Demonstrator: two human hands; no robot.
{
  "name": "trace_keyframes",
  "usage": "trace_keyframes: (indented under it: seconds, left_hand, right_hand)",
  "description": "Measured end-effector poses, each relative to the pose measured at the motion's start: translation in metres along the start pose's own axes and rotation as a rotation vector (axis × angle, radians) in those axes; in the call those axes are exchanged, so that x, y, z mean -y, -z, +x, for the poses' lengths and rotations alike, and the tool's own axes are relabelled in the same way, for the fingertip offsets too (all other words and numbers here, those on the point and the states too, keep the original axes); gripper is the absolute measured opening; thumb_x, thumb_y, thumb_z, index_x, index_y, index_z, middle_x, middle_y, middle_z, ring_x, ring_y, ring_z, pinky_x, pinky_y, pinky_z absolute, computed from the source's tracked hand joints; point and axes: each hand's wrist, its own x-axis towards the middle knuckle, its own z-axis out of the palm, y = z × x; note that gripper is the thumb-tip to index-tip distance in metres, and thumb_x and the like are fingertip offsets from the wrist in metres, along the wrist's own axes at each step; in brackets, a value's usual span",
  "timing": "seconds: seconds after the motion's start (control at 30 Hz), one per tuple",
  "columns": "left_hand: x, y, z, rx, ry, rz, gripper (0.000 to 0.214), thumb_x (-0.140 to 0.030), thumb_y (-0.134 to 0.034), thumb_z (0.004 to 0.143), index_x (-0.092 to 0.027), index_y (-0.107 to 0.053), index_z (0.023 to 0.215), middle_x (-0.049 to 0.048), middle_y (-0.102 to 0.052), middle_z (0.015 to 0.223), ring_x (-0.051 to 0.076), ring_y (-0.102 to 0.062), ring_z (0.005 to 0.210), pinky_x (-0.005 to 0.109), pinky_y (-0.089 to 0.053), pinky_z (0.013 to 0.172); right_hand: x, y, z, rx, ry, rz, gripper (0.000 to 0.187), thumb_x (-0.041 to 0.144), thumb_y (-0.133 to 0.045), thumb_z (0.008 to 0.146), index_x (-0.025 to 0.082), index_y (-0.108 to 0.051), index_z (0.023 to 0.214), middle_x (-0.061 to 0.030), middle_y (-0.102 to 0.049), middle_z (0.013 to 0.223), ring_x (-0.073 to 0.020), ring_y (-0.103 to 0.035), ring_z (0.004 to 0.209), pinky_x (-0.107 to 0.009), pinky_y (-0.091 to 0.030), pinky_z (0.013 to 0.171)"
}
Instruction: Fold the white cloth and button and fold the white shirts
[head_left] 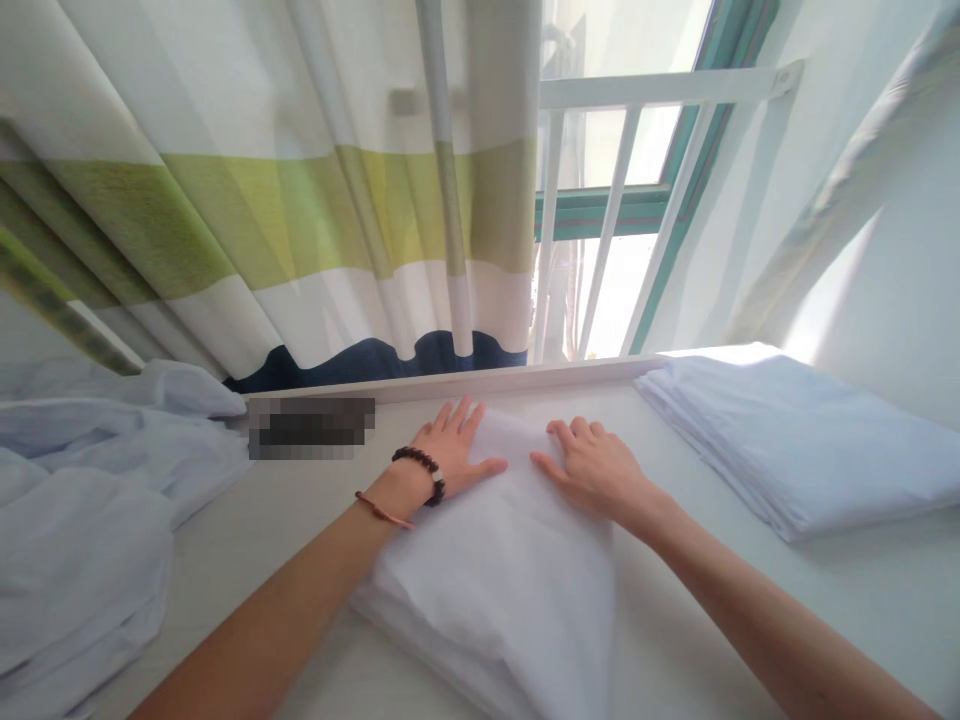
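A folded white cloth [517,560] lies in the middle of the white surface, several layers thick at its lower left edge. My left hand [448,448] rests flat on its far left part, fingers spread and thumb stretched inward. A dark bead bracelet [424,470] and a thin reddish-brown bracelet [382,508] circle the left wrist. On the far right edge of the cloth sits my right hand [592,462], its fingers slightly bent and the thumb apart from them. Neither hand grips the fabric.
A neatly folded white cloth stack [810,440] lies at right. Loose, crumpled white fabric [82,520] is heaped at left, beside a blurred-out dark patch [311,428]. Beyond the raised edge [465,383] hang striped curtains [315,220], next to a white railing [660,92] and window.
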Motion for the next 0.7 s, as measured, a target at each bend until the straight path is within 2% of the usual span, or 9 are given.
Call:
trace_keyframes:
  seconds: [0.07, 0.13, 0.27, 0.33, 0.47, 0.5, 0.57, 0.63, 0.7]
  left_hand:
    - [-0.014, 0.002, -0.021, -0.005, 0.114, 0.055, 0.078, -0.056, -0.035, 0.089, -0.012, -0.018, 0.151, 0.011, -0.008, 0.157, 0.037, -0.016, 0.142, 0.054, -0.025, 0.11]
    - [-0.03, -0.004, -0.045, -0.064, 0.154, 0.142, 0.069, -0.05, -0.037, 0.09, -0.015, -0.026, 0.149, 0.013, -0.012, 0.156, 0.037, -0.011, 0.143, 0.062, -0.014, 0.11]
    - [-0.043, -0.021, -0.073, 0.022, 0.111, 0.089, 0.078, -0.063, -0.033, 0.087, -0.014, -0.028, 0.148, 0.0194, -0.018, 0.153, 0.04, -0.012, 0.142, 0.069, -0.01, 0.107]
    - [-0.036, -0.024, -0.068, 0.038, 0.023, 0.05, 0.08, -0.065, -0.031, 0.087, -0.015, -0.024, 0.149, 0.0177, -0.013, 0.155, 0.038, -0.008, 0.143, 0.067, -0.009, 0.108]
    - [-0.01, -0.015, -0.042, 0.023, -0.317, 0.008, 0.078, -0.069, -0.032, 0.086, -0.025, -0.021, 0.15, 0.0099, -0.011, 0.157, 0.03, -0.008, 0.145, 0.056, -0.008, 0.114]
    - [-0.006, -0.013, -0.038, 0.016, -0.373, 0.005, 0.077, -0.07, -0.033, 0.086, -0.027, -0.022, 0.149, 0.0086, -0.013, 0.157, 0.029, -0.01, 0.145, 0.055, -0.008, 0.115]
    - [-0.004, -0.011, -0.035, -0.027, -0.365, 0.003, 0.072, -0.067, -0.03, 0.089, -0.028, -0.026, 0.148, 0.0073, -0.019, 0.156, 0.028, -0.015, 0.144, 0.053, -0.008, 0.115]
    - [-0.01, -0.015, -0.037, -0.086, -0.233, 0.004, 0.068, -0.063, -0.023, 0.092, -0.024, -0.03, 0.147, 0.008, -0.024, 0.155, 0.03, -0.017, 0.143, 0.054, -0.009, 0.114]
    - [-0.017, -0.023, -0.041, -0.129, -0.095, 0.008, 0.07, -0.061, -0.018, 0.093, -0.019, -0.031, 0.147, 0.0095, -0.025, 0.154, 0.032, -0.017, 0.143, 0.057, -0.009, 0.113]
  right_hand:
    - [-0.013, 0.009, 0.001, 0.086, 0.022, 0.124, 0.045, 0.049, -0.036, 0.093, 0.017, -0.056, 0.117, -0.0137, -0.064, 0.111, -0.0278, -0.059, 0.103, -0.036, -0.044, 0.084]
    - [-0.026, 0.017, 0.002, 0.18, 0.032, 0.22, 0.041, 0.05, -0.04, 0.09, 0.019, -0.059, 0.108, -0.0109, -0.067, 0.106, -0.0248, -0.062, 0.096, -0.031, -0.045, 0.076]
    - [-0.038, 0.032, 0.002, 0.333, 0.004, 0.196, 0.034, 0.051, -0.049, 0.082, 0.021, -0.064, 0.082, -0.0068, -0.069, 0.085, -0.0213, -0.063, 0.072, -0.027, -0.04, 0.054]
    - [-0.039, 0.04, 0.001, 0.409, 0.001, 0.141, 0.034, 0.05, -0.052, 0.08, 0.02, -0.064, 0.071, -0.0067, -0.069, 0.077, -0.0209, -0.062, 0.066, -0.027, -0.037, 0.05]
    - [-0.04, 0.053, -0.005, 0.623, 0.012, 0.112, 0.047, 0.056, -0.048, 0.081, 0.018, -0.064, 0.058, -0.0082, -0.068, 0.061, -0.0222, -0.063, 0.058, -0.031, -0.043, 0.054]
    - [-0.04, 0.054, -0.006, 0.588, 0.01, 0.103, 0.05, 0.058, -0.046, 0.083, 0.018, -0.067, 0.063, -0.0094, -0.07, 0.065, -0.0241, -0.065, 0.062, -0.033, -0.045, 0.057]
    - [-0.038, 0.052, -0.005, 0.353, -0.019, 0.08, 0.055, 0.061, -0.041, 0.086, 0.016, -0.072, 0.091, -0.0125, -0.073, 0.089, -0.0293, -0.067, 0.082, -0.038, -0.049, 0.069]
    - [-0.033, 0.041, 0.0, 0.068, -0.043, 0.083, 0.059, 0.058, -0.034, 0.091, 0.016, -0.058, 0.125, -0.0129, -0.065, 0.121, -0.0312, -0.06, 0.109, -0.042, -0.048, 0.085]
    - [-0.027, 0.024, 0.007, -0.063, 0.011, 0.109, 0.061, 0.052, -0.028, 0.095, 0.017, -0.039, 0.143, -0.0099, -0.048, 0.142, -0.0279, -0.046, 0.129, -0.042, -0.042, 0.099]
